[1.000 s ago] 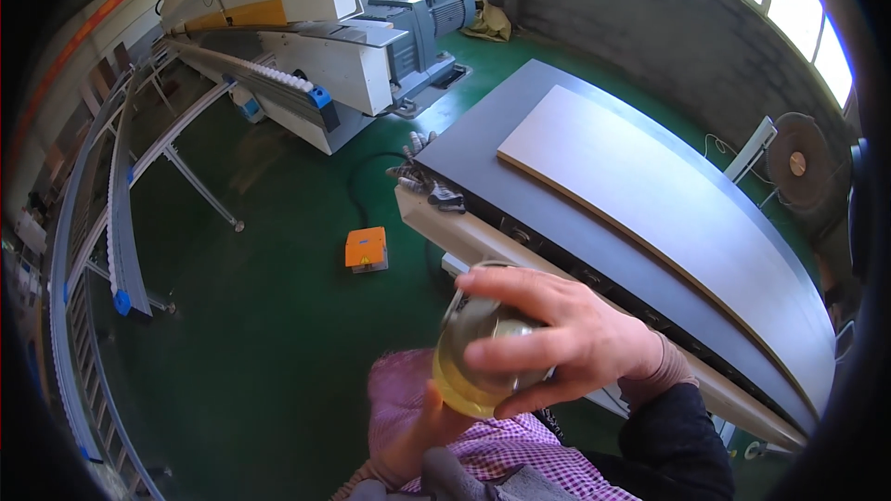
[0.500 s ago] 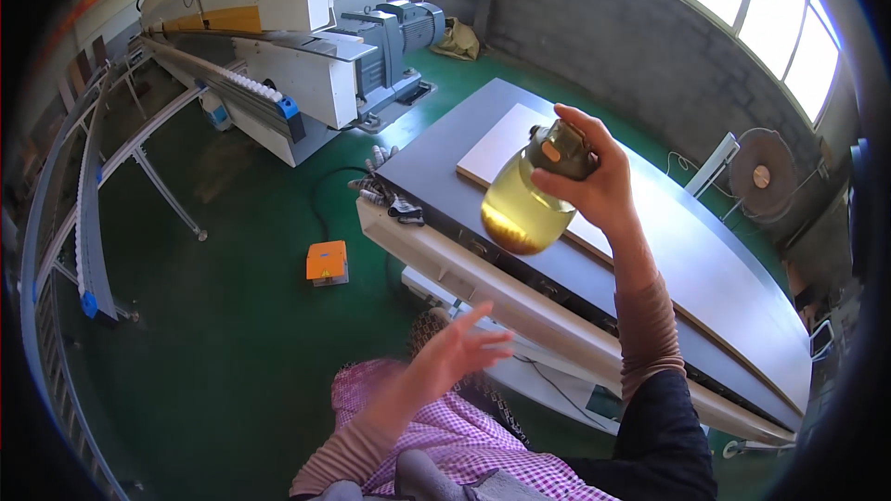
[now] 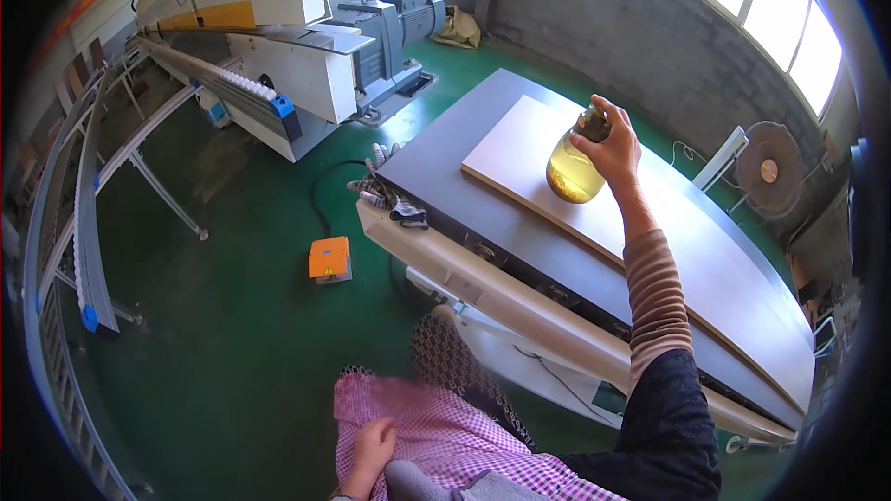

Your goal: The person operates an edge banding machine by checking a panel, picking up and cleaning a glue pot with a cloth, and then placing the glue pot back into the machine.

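Note:
My right hand point(image 3: 611, 144) is closed around the dark green cap end of a rounded clear bottle point(image 3: 575, 174). Yellowish liquid fills the bottle, with golden bits settled at its bottom. It appears just over a pale flat board point(image 3: 520, 144) on the worktable; whether its base touches the board I cannot tell. Down at my lap, my left hand point(image 3: 373, 448) lies against a pink checkered apron point(image 3: 441, 422). Its fingers look curled in, and what they hold, if anything, is hidden.
Striped gloves point(image 3: 390, 199) lie on the near left corner of the grey table point(image 3: 436, 162). An orange foot pedal point(image 3: 329, 260) is on the green floor. A large white machine point(image 3: 297, 65) with a grey motor stands at the far left; a round fan point(image 3: 768, 165) is at right.
The bottle has moved away from me and to the right, over the board, and is more upright. My left hand has dropped from beside the table to my apron, its fingers curling.

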`<state>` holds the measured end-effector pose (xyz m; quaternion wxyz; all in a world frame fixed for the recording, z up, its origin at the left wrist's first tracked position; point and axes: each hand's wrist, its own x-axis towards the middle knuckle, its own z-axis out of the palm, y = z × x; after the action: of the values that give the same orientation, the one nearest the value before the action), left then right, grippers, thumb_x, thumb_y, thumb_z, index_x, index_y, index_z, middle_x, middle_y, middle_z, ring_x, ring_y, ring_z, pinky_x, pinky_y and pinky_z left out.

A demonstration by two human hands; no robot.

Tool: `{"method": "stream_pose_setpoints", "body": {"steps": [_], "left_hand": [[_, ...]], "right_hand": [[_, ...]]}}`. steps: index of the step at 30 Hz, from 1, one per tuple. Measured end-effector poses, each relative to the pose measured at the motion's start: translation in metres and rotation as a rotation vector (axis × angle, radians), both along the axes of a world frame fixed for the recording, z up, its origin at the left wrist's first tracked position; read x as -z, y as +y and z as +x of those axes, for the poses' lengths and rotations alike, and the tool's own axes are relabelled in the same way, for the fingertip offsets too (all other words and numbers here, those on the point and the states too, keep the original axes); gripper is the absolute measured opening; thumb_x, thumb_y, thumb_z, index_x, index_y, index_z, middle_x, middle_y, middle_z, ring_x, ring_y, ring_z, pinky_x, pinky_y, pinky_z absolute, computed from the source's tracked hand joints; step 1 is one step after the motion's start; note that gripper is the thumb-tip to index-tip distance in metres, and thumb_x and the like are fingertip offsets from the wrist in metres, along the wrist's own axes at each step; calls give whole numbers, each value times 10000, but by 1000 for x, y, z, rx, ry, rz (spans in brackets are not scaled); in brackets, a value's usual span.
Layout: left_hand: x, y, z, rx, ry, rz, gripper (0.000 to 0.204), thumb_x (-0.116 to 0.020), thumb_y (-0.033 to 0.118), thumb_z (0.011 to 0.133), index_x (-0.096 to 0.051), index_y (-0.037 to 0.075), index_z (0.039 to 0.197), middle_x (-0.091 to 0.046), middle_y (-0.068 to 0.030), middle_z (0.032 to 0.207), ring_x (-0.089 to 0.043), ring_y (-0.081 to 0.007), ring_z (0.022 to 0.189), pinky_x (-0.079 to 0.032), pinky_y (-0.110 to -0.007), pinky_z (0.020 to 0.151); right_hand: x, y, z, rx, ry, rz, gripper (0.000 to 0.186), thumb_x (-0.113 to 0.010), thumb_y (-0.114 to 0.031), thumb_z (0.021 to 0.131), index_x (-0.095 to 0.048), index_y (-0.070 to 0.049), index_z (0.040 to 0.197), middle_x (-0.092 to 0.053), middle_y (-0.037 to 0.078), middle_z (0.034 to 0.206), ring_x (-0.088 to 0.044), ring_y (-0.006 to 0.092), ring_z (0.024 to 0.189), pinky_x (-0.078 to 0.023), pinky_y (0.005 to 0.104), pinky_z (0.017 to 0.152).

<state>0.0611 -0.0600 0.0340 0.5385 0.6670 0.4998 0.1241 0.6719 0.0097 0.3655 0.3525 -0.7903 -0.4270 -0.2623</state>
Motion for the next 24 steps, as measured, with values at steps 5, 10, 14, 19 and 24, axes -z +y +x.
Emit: {"method": "stream_pose_setpoints", "body": {"steps": [5,10,14,19,24], "left_hand": [[-25,14,-15,368,30,597,384,-741,211,867,-740,39,1210,-712,-179,1291,-647,-421,1204,-515,-503,1040],[-1,1,-57,478,142,611,500,-682,328,886,-704,85,1322,-641,-179,1412,-556,-423,1330,-413,-556,1123],[29,9,-53,491,175,588,560,-615,380,887,-673,129,1385,-620,-153,1452,-526,-397,1373,-361,-539,1154],[29,25,-36,554,115,622,569,-588,403,875,-686,135,1367,-638,-140,1419,-547,-375,1346,-368,-531,1134],[29,31,-34,611,117,673,561,-585,401,865,-693,133,1346,-650,-139,1388,-558,-369,1324,-383,-527,1106]], "right_hand": [[17,6,11,43,32,-2,740,-930,-369,770,-636,-181,1422,-672,99,1349,-692,302,1205,-587,445,1010],[32,13,11,138,-80,0,766,-892,-421,799,-570,-192,1455,-643,111,1386,-694,318,1190,-602,447,955],[44,13,20,182,-240,42,776,-878,-439,800,-553,-187,1458,-643,117,1386,-699,327,1180,-619,443,878],[53,15,22,207,-348,172,687,-853,-419,804,-616,-174,1401,-700,101,1322,-739,310,1104,-634,402,832],[52,20,21,213,-423,239,648,-845,-416,791,-652,-173,1360,-734,90,1278,-759,297,1065,-637,387,824]]}}
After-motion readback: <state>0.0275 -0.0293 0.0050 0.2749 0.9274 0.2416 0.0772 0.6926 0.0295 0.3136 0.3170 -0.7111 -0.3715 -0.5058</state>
